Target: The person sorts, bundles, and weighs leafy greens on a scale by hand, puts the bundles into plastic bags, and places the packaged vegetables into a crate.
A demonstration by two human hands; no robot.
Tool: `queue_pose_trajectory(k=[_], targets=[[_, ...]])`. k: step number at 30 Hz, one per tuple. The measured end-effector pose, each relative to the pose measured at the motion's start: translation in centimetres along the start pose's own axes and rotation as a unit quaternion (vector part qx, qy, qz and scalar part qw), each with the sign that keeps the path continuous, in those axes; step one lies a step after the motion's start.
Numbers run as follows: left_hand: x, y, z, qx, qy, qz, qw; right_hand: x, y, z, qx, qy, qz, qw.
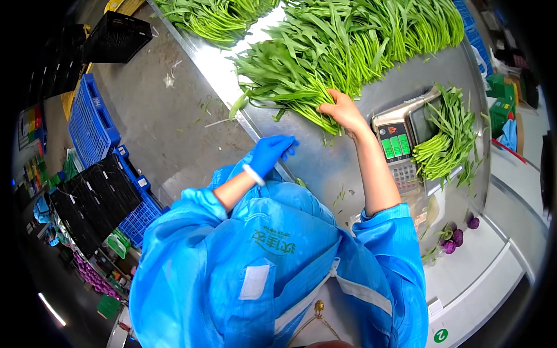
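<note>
Gathering, seemingly: right hand [346, 114] clamped on greens [290, 87]; left hand [269, 156] by left edge of tabletop [400, 86], grip unclear. Next calls for aligned stems.

A bunch of leafy greens with long, narrow green leaves and slender bright-green stems [299, 95] lies slantwise on a metal bench [301, 152], leaves spread leftward, stem ends angled nearer the wearer and gripped in the bare right hand [343, 111].
</note>
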State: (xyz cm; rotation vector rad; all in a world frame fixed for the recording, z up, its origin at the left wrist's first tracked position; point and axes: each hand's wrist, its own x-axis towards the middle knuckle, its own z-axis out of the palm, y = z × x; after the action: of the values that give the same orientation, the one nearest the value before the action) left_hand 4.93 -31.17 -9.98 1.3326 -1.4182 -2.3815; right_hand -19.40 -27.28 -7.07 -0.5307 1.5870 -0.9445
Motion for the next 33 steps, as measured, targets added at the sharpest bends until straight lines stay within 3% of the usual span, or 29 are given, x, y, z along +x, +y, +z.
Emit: queue_pose_trajectory(k=[1,4,7,8,10,14,15,16,18,19,22,23,24,25,28,30,31,32,33], targets=[[1.0,-0.4,0.6,0.003,-0.016,0.006,1.000,0.0,0.0,0.1,-0.005,-0.005,0.006,1.000],[4.9,-0.6,1.8,-0.174,-0.045,-0.049,0.982,-0.2,0.2,0.5,-0.053,-0.006,0.000,0.999],[7.0,-0.7,2.5,-0.160,-0.056,0.023,0.985,-1.0,1.0,1.6,-0.168,0.022,-0.056,0.984],[7.0,-0.9,2.6,-0.137,-0.039,0.053,0.988,-1.1,1.6,1.9,-0.315,0.047,-0.213,0.924],[7.0,-0.7,2.4,-0.088,-0.006,0.114,0.990,-3.2,0.7,3.8,-0.481,0.123,-0.211,0.842],[7.1,-1.5,2.9,-0.098,0.048,0.124,0.986,-3.5,2.6,5.8,-0.539,0.133,-0.197,0.808],[7.4,-1.8,2.4,-0.109,-0.002,0.051,0.993,-4.2,1.7,6.1,-0.506,0.145,-0.264,0.808],[7.5,-1.2,2.7,-0.198,-0.078,0.047,0.976,-4.5,1.0,6.4,-0.492,0.139,-0.273,0.815],[8.1,0.0,3.6,-0.367,-0.229,0.028,0.901,-5.2,0.2,6.9,-0.464,0.132,-0.286,0.828],[8.9,-0.1,3.6,-0.295,-0.248,0.072,0.920,-5.3,0.2,7.0,-0.458,0.132,-0.279,0.834],[10.2,-0.3,3.4,-0.275,-0.273,0.060,0.920,-4.7,1.0,6.5,-0.387,0.111,-0.210,0.891],[10.9,-0.9,3.0,-0.392,-0.334,0.028,0.857,-4.7,0.7,6.4,-0.345,0.093,-0.173,0.918],[11.4,-2.0,3.3,-0.291,-0.232,0.096,0.923,-5.5,0.2,5.4,-0.295,0.103,-0.174,0.934],[11.1,-1.7,3.3,-0.295,-0.237,0.114,0.919,-6.0,-0.3,5.6,-0.243,0.092,-0.187,0.947],[9.7,0.6,4.9,-0.362,-0.380,0.150,0.838,-8.0,-2.5,5.1,-0.085,0.060,-0.235,0.966],[11.2,-0.1,4.4,-0.386,-0.482,0.090,0.782,-8.6,-2.4,4.2,-0.006,0.103,-0.375,0.921],[11.8,-0.4,3.7,-0.395,-0.524,0.060,0.752,-9.6,-3.1,3.4,0.133,0.039,-0.266,0.954],[12.5,-0.8,2.9,-0.403,-0.564,0.030,0.720,-11.1,-4.0,2.4,0.268,-0.028,-0.150,0.951],[12.6,-0.3,2.8,-0.409,-0.602,0.001,0.686,-12.1,-4.9,1.4,0.285,-0.007,-0.135,0.949]])
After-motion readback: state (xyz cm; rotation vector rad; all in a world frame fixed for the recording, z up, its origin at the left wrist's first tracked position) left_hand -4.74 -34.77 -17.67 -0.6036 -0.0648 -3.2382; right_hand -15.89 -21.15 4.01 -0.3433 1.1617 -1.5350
